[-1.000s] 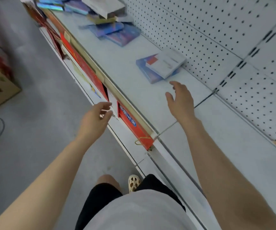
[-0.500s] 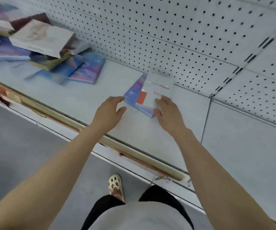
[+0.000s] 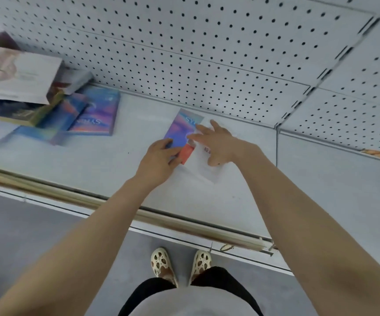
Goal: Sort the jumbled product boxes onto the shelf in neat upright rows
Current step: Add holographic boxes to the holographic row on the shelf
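Since half-second ago, our left hand (image 3: 161, 158) reached purple box (image 3: 181, 131), fingers gripping; right hand (image 3: 218, 142) fingers splayed on white box (image 3: 204, 165), near shelf (image 3: 116, 165) back edge.

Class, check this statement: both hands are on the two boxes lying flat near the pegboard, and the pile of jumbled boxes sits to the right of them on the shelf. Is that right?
Not quite. The head view shows the pile of jumbled boxes to the left of the hands, not the right. The rest holds: the left hand and right hand are on the purple box and white box, lying flat near the pegboard on the shelf.
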A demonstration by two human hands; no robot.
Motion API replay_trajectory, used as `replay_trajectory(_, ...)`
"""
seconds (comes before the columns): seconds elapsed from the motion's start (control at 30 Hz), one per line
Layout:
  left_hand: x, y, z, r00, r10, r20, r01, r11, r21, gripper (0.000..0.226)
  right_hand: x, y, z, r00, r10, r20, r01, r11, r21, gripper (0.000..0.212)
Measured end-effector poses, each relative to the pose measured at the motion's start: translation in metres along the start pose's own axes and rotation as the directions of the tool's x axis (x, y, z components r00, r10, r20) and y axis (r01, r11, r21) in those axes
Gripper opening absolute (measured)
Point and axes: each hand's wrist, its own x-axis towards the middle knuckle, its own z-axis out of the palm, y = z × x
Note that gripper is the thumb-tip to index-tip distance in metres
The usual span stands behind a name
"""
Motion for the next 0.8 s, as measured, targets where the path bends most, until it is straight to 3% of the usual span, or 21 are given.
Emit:
replay_trajectory(0.07,0.0,-0.001,0.0,1.0,0.0,-0.006,0.0,1.0,-0.001,0.026,0.0,0.007,-0.003,1.0,0.011,-0.012,-0.011,0.999,-0.039,0.098)
replay_trajectory(0.17,0.005,-0.002,0.002,0.997,-0.007,-0.072,0.011,0.998,0.058,0.033,-0.008,0.02,0.003,0.988,0.043,-0.149,-0.044,0.999,-0.006,0.101)
replay_trajectory(0.33,0.03,0.01,0.005,0.972,-0.162,-0.172,0.176,0.982,0.073,0.045,-0.025,0.039,0.028,0.949,0.231,-0.215,-0.219,0.973,0.077,0.098)
replay_trajectory(0.4,0.035,0.014,0.009,0.966,-0.237,-0.101,0.248,0.962,0.112,0.06,-0.034,0.044,0.039,0.923,0.333,-0.193,-0.279,0.925,0.258,0.083)
replay_trajectory(0.5,0.039,0.019,0.013,0.962,-0.268,-0.058,0.274,0.941,0.196,0.071,-0.044,0.047,0.054,0.884,0.419,-0.208,-0.29,0.84,0.458,0.083)
replay_trajectory(0.57,0.041,0.026,0.011,0.959,-0.271,-0.078,0.276,0.96,0.057,0.072,-0.049,0.047,0.059,0.878,0.41,-0.249,-0.293,0.87,0.396,0.084)
replay_trajectory(0.67,0.045,0.035,0.003,0.947,-0.291,-0.137,0.273,0.952,-0.14,0.084,-0.054,0.047,0.058,0.877,0.374,-0.302,-0.291,0.913,0.286,0.07)
replay_trajectory(0.73,0.046,0.042,0.001,0.936,-0.339,-0.091,0.316,0.926,-0.205,0.097,-0.062,0.054,0.054,0.867,0.411,-0.283,-0.26,0.856,0.446,0.057)
replay_trajectory(0.8,0.043,0.049,0.0,0.915,-0.404,0.001,0.385,0.871,-0.305,0.1,-0.073,0.066,0.051,0.853,0.457,-0.251,-0.197,0.729,0.655,0.041)
